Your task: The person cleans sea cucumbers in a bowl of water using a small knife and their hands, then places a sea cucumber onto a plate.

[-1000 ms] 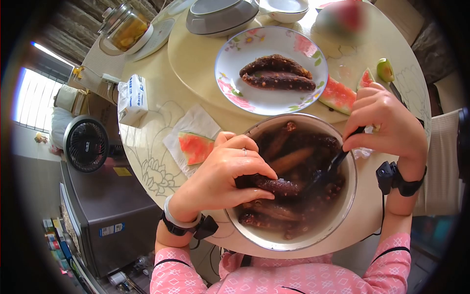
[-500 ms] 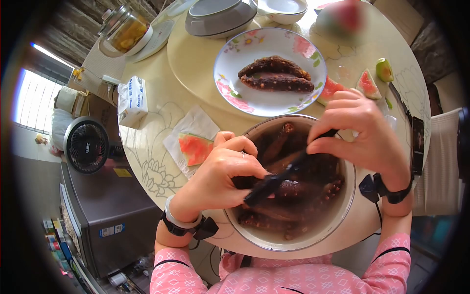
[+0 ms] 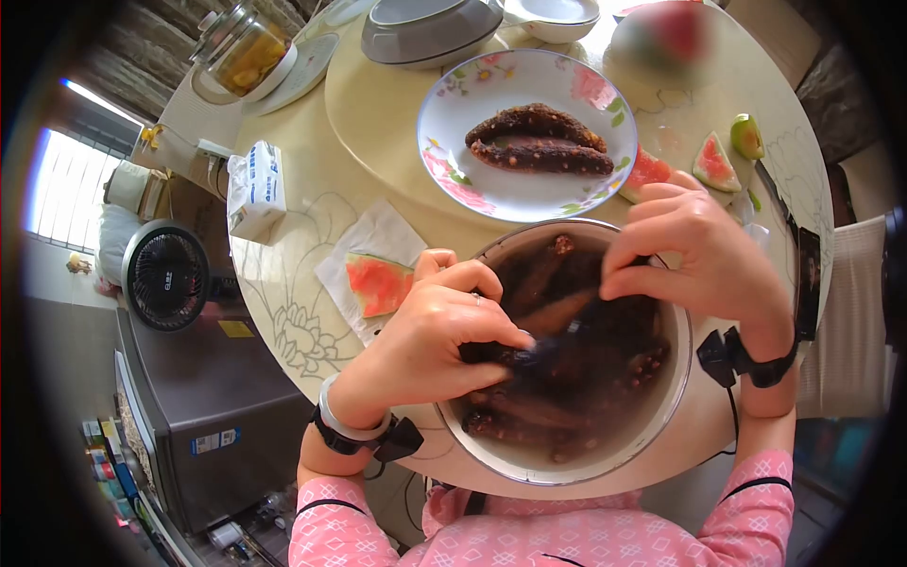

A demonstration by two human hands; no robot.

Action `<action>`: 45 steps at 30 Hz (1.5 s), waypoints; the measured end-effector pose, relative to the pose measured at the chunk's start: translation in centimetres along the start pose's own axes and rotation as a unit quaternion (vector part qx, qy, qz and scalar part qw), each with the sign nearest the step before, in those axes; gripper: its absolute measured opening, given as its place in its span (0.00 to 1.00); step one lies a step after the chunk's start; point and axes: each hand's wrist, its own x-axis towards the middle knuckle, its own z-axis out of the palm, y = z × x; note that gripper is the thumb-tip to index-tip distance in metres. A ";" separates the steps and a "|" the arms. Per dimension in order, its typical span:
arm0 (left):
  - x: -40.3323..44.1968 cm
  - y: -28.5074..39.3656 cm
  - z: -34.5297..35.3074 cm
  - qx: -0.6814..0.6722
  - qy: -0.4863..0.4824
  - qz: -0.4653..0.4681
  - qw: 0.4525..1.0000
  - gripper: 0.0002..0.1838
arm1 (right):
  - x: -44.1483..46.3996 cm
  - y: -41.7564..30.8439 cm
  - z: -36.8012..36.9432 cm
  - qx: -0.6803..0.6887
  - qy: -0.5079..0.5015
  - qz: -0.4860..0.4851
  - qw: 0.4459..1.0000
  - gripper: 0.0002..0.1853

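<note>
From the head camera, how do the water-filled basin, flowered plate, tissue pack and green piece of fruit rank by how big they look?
Largest to smallest in the head view:
1. Basin, nearest the camera, partly covered by hands
2. Flowered plate
3. Tissue pack
4. Green fruit piece

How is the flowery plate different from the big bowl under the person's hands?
The plate has painted flowers; the bowl's visible inner wall looks plain. The plate holds two dark sausage-like pieces lying side by side; the bowl holds several in murky liquid. The plate is shallow, while the bowl looks deeper. Both are round and pale.
</note>
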 end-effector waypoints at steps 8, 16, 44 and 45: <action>0.0 -0.1 -0.1 0.018 0.003 0.009 1.000 0.15 | 0.5 -1.1 1.2 0.066 0.065 0.012 0.996 0.08; 0.0 -0.1 -0.1 0.021 0.001 0.013 1.000 0.11 | 0.4 -1.0 0.6 0.044 0.031 0.012 0.999 0.07; -0.1 0.1 -0.1 -0.023 0.005 -0.007 1.000 0.10 | -0.3 -0.1 -1.1 -0.009 -0.042 0.031 0.999 0.09; -0.1 0.1 -0.3 -0.019 -0.005 -0.011 1.000 0.11 | -0.2 -0.3 -0.5 0.022 0.001 0.016 1.000 0.08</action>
